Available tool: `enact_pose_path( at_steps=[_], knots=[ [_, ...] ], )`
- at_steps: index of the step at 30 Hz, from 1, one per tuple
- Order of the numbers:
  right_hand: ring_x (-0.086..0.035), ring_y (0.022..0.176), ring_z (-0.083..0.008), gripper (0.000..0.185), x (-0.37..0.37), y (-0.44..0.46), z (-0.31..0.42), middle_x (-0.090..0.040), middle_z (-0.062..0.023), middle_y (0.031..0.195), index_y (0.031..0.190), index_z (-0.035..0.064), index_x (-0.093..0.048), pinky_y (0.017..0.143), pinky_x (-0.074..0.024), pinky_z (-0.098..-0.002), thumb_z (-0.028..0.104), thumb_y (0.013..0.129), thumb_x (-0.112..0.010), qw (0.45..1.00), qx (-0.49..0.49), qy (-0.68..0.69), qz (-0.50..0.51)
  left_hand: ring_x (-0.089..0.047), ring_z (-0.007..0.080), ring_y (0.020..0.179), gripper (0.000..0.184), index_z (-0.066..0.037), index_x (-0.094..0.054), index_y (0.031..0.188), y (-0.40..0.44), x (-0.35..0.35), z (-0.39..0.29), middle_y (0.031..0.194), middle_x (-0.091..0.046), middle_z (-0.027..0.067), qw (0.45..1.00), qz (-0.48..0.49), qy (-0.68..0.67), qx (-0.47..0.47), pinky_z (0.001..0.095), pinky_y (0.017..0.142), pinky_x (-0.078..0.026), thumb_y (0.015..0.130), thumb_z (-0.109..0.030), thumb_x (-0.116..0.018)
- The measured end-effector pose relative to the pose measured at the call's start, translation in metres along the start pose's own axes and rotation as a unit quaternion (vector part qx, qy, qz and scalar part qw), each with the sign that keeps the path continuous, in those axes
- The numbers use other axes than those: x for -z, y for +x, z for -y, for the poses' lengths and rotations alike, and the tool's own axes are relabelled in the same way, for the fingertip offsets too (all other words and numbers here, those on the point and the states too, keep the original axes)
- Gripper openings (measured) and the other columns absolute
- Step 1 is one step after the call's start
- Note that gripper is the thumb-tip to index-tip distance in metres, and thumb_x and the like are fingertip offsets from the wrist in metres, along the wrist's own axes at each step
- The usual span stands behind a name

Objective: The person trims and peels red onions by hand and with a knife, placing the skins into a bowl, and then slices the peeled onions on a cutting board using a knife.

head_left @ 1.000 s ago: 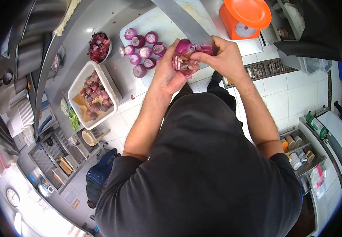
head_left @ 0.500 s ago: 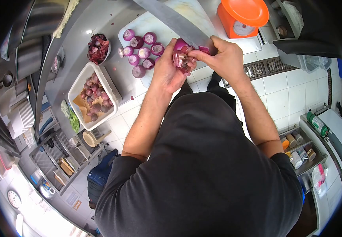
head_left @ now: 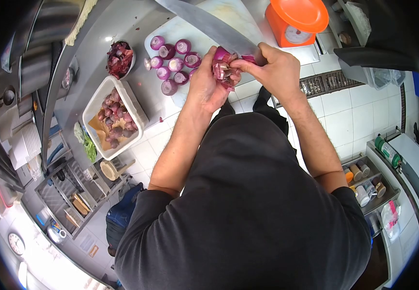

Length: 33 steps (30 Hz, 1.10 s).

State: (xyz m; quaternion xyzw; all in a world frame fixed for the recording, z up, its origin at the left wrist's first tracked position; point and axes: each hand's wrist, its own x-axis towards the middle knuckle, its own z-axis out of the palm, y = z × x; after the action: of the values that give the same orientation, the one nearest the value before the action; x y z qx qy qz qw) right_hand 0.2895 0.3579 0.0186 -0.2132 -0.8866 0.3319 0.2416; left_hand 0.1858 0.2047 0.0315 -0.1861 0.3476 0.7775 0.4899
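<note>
cutting board (head_left: 226, 8): group of bare purple onions (head_left: 175, 64) on it, dry skin off, look done.

white bin (head_left: 138, 102): pile of dark onions (head_left: 117, 116), skins on. reads as what's left, fair share of total.

knife (head_left: 214, 30): blade slants over board.

bowl (head_left: 133, 62): full of dark red peelings (head_left: 118, 59).

right hand (head_left: 279, 70): fingers closed round knife, handle hidden; thumb on onion skin.

left hand (head_left: 205, 88): curled round part-skinned onion (head_left: 220, 53), over board's near edge.

that onion: partway, at guess; torn skin (head_left: 220, 72) bunched on side facing person.
</note>
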Motion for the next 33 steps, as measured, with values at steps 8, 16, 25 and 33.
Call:
enact_pose_path(
  at_steps=[8,16,25,33],
  knots=[
    [-0.057,0.045,-0.023,0.07,-0.006,-0.006,-0.001,-0.059,-0.0028,0.054,0.062,0.0087,-0.055,0.045,-0.0441,-0.0351,0.07,0.071,-0.087,1.0,0.004,-0.011,0.009,-0.059,0.0239,0.077,0.045,0.005,-0.063,0.102,0.0,0.0,0.002,0.091,-0.065,0.0148,0.999,-0.05,-0.01,-0.01,0.0348,0.064,-0.05,0.114,-0.036,-0.047],
    [-0.061,0.048,-0.0228,0.063,-0.006,-0.008,0.003,-0.06,-0.0028,0.055,0.065,0.009,-0.061,0.047,-0.0468,-0.0344,0.066,0.075,-0.088,0.999,0.034,0.025,0.001,-0.064,0.0216,0.088,0.031,-0.004,-0.065,0.11,0.006,0.015,0.005,0.104,-0.067,0.0085,0.999,-0.005,0.025,-0.035,0.0372,0.072,-0.051,0.112,-0.03,-0.049],
    [-0.062,0.053,-0.0236,0.066,0.005,-0.012,0.009,-0.062,-0.0056,0.06,0.068,0.0056,-0.058,0.054,-0.0502,-0.0342,0.061,0.066,-0.094,0.998,0.057,0.023,0.014,-0.069,0.026,0.094,0.04,-0.002,-0.067,0.114,0.0,0.003,0.007,0.105,-0.072,0.0124,0.998,-0.049,0.026,-0.029,0.037,0.073,-0.054,0.114,-0.036,-0.044],
    [-0.064,0.053,-0.0228,0.077,0.005,-0.003,-0.004,-0.063,-0.003,0.059,0.068,0.0067,-0.056,0.053,-0.0508,-0.0353,0.076,0.059,-0.089,0.998,-0.006,0.004,0.06,-0.059,0.0216,0.078,0.041,0.0,-0.063,0.104,-0.001,0.009,0.006,0.094,-0.067,0.0122,0.999,0.008,-0.037,0.002,0.0337,0.065,-0.049,0.113,-0.037,-0.047]
  ],
)
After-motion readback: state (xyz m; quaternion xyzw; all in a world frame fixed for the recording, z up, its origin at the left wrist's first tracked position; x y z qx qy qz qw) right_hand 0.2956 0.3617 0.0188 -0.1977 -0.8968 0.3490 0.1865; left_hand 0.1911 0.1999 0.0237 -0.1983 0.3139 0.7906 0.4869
